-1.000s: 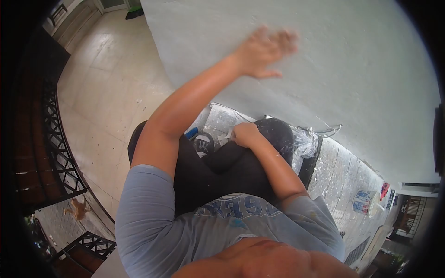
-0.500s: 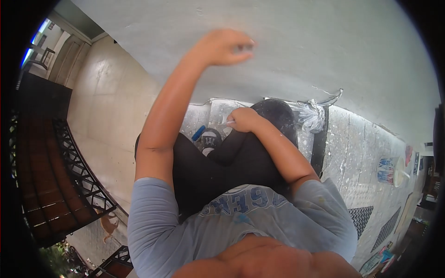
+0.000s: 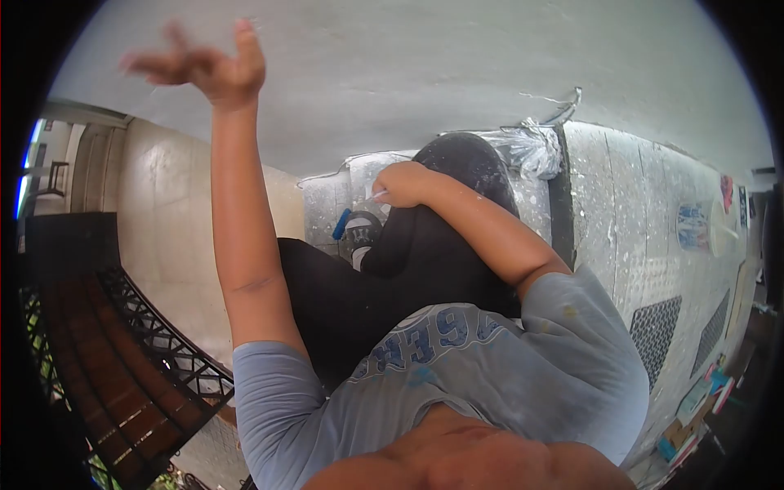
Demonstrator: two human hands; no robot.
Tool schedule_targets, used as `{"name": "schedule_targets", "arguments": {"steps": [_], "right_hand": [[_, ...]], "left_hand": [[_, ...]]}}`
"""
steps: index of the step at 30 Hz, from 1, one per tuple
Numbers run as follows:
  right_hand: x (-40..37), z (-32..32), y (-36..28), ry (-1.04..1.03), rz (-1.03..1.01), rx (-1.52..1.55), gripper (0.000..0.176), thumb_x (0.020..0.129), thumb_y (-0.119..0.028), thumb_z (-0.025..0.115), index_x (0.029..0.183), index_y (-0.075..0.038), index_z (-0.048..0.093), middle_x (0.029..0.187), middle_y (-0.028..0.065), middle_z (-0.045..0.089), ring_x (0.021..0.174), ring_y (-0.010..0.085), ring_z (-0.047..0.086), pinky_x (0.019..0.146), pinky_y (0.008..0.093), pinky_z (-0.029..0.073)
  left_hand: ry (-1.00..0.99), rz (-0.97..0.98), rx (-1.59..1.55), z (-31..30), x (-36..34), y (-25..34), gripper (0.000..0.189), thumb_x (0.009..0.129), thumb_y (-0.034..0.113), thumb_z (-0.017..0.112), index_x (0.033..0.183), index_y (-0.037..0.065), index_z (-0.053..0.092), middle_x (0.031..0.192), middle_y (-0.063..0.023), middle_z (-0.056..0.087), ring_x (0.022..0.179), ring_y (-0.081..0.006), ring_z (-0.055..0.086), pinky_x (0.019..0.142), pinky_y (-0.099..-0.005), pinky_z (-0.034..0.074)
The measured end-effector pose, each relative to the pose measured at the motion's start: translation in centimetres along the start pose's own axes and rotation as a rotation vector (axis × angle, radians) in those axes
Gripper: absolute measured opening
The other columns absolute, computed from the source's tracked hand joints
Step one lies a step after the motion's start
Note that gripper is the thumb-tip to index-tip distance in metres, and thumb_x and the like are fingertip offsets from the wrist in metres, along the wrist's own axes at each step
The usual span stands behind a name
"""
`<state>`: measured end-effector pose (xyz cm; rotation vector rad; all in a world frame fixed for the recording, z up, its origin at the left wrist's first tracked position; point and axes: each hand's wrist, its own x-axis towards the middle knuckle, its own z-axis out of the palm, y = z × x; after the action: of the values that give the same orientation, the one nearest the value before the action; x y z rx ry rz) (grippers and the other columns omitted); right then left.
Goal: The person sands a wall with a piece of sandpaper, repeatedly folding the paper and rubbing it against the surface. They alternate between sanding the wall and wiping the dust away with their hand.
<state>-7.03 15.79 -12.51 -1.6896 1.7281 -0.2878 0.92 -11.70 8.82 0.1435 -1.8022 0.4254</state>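
Note:
My left hand (image 3: 208,69) is raised on an outstretched arm in front of the pale grey wall (image 3: 384,73), its fingers spread and blurred, with nothing in them. Closed over a thin whitish piece (image 3: 379,194), my right hand (image 3: 400,184) rests by my bent knee (image 3: 465,159) in black, paint-speckled trousers. Most of that piece is hidden in the fist. Below it, a small blue object (image 3: 341,224) lies on the floor beside my dark strapped shoe (image 3: 362,229).
Crumpled clear plastic (image 3: 535,149) lies against the wall beyond my knee. On the paint-spotted floor (image 3: 604,188) to the right stand a white bucket (image 3: 723,230) and a patterned dark mat (image 3: 656,327). A wooden bench with a black metal frame (image 3: 122,351) is at the left.
My left hand has swept left and up across the wall, and its fingers have spread from a curled shape. The right hand keeps its hold by the knee. The view has shifted slightly.

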Motion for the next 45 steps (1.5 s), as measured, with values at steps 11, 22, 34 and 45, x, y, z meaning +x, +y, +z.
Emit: {"name": "schedule_targets", "arguments": {"steps": [11, 22, 34, 45], "right_hand": [[-1.2, -2.0, 1.0, 1.149, -0.128, 0.030, 0.016, 0.091, -0.015, 0.065, 0.104, -0.010, 0.074, 0.092, 0.0148, 0.069, 0.080, 0.0378, 0.066, 0.069, 0.0468, 0.053], [-7.9, -7.0, 11.4, 2.055, 0.169, -0.121, 0.026, 0.098, -0.001, 0.056, 0.121, 0.008, 0.063, 0.082, 0.0113, 0.053, 0.074, 0.0255, 0.050, 0.067, 0.0385, 0.043], [-7.7, -6.1, 15.6, 2.247, 0.391, 0.752, 0.042, 0.108, -0.026, 0.043, 0.123, 0.011, 0.057, 0.119, 0.0208, 0.062, 0.109, 0.0266, 0.059, 0.095, 0.0357, 0.046], [-6.8, -6.1, 14.3, 1.933, 0.371, 0.913, 0.019, 0.105, -0.018, 0.047, 0.098, -0.001, 0.049, 0.067, 0.0046, 0.051, 0.049, 0.0143, 0.052, 0.043, 0.0303, 0.048]], "left_hand": [[-0.264, 0.065, 0.106, 4.9, -14.7, 0.1, 0.072, 0.097, 0.063, 0.047, 0.160, 0.037, 0.027, 0.172, -0.0073, 0.003, 0.157, -0.0357, -0.003, 0.118, -0.0611, -0.015], [-0.481, -0.186, 0.047, 2.0, -23.7, -4.1, 0.079, 0.100, 0.061, 0.042, 0.162, 0.042, -0.001, 0.168, -0.0056, -0.023, 0.153, -0.0367, -0.025, 0.110, -0.0766, -0.012], [-0.439, -0.303, -0.005, 2.8, -23.6, -2.2, 0.079, 0.100, 0.056, 0.043, 0.162, 0.040, -0.004, 0.168, -0.0102, -0.024, 0.150, -0.0443, -0.027, 0.107, -0.0803, -0.010], [-0.420, -0.334, -0.006, 2.9, -23.4, -1.5, 0.082, 0.100, 0.053, 0.046, 0.162, 0.039, -0.005, 0.167, -0.0121, -0.025, 0.150, -0.0478, -0.026, 0.108, -0.0792, -0.009]]}}
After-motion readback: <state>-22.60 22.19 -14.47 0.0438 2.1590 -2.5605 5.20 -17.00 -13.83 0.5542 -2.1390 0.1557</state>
